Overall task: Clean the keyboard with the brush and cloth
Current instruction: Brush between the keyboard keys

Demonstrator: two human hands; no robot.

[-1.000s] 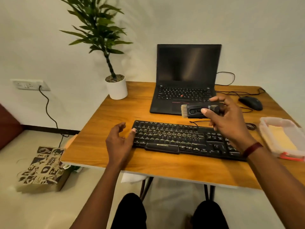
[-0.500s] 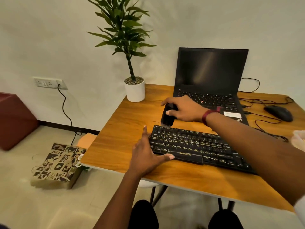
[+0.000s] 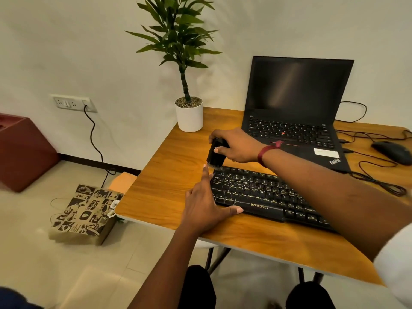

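The black brush (image 3: 215,157) is gripped in the right hand (image 3: 236,146), bristles down at the far left corner of the keyboard (image 3: 263,194). The keyboard, black with pale legends and a ZEBRONICS mark on its front lip, is laid slantwise on the wooden table (image 3: 165,181), just before the laptop (image 3: 296,121). Its left end is touched by the left hand (image 3: 204,208), fingers straight, thumb spread along the front edge.

On my wooden desk (image 3: 165,181), an open laptop (image 3: 296,94), screen dark, stands beside a potted plant (image 3: 189,117); a wired mouse (image 3: 393,151) lies to its right. Down to my left, a printed paper bag (image 3: 85,216) sits on the floor below a wall socket (image 3: 71,103)
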